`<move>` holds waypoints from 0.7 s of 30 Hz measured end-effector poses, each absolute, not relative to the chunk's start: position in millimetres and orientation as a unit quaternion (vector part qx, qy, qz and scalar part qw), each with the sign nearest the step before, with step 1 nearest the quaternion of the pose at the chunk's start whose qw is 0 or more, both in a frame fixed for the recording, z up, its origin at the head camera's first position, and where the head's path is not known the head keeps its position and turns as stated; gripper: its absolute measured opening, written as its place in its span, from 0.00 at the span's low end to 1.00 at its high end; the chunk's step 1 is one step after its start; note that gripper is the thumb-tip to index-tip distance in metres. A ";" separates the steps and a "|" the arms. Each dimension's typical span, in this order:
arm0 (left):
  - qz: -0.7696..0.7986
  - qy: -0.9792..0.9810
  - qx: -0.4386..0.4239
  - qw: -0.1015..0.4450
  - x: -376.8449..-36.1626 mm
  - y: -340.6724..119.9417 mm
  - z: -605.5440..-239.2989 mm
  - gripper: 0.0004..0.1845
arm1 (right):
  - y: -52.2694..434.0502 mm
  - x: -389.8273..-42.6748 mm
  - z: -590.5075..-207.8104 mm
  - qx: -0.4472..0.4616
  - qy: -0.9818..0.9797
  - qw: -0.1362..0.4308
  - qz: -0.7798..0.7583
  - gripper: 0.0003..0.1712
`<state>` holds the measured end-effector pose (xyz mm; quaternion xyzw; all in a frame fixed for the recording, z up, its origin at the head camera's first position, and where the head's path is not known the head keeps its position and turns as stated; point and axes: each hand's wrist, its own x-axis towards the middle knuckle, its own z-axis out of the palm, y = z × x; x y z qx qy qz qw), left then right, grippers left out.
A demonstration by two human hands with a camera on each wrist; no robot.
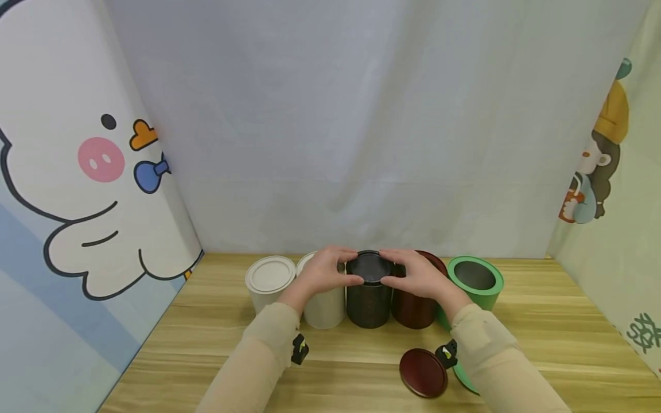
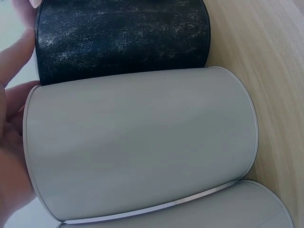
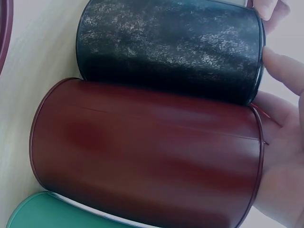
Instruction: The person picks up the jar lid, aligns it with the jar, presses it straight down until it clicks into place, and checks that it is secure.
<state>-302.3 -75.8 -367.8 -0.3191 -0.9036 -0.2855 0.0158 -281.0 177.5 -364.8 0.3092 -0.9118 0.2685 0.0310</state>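
Observation:
A black tin [image 1: 369,307] stands in the middle of a row of tins, its black lid [image 1: 369,267] on top. My left hand [image 1: 325,271] touches the lid's left rim, thumb at the front and fingers at the back. Opposite it, my right hand [image 1: 419,274] holds the right rim the same way. Left of the black tin is a white tin [image 2: 137,147], partly under the left hand. A dark red tin [image 3: 147,152] stands on the right, its top mostly hidden by the right hand.
Another white tin [image 1: 271,276], lidded, ends the row at left. At right stands an open green tin [image 1: 485,299]. A dark red lid [image 1: 423,373] and a partly hidden green lid [image 1: 464,380] lie in front on the wooden table [image 1: 351,378]. A pale curtain [image 1: 330,126] hangs behind.

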 end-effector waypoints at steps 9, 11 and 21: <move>-0.276 -0.905 -0.323 0.037 -300.5 -77.4 -369.9 0.34 | 176.1 -277.6 -365.1 0.310 -0.912 0.047 0.264 0.31; -0.275 -0.904 -0.323 0.043 -299.8 -77.8 -369.8 0.33 | 175.6 -276.5 -365.2 0.309 -0.913 0.050 0.261 0.31; -0.273 -0.898 -0.341 0.055 -300.9 -76.4 -366.0 0.29 | 172.1 -279.3 -365.4 0.297 -0.919 0.060 0.254 0.29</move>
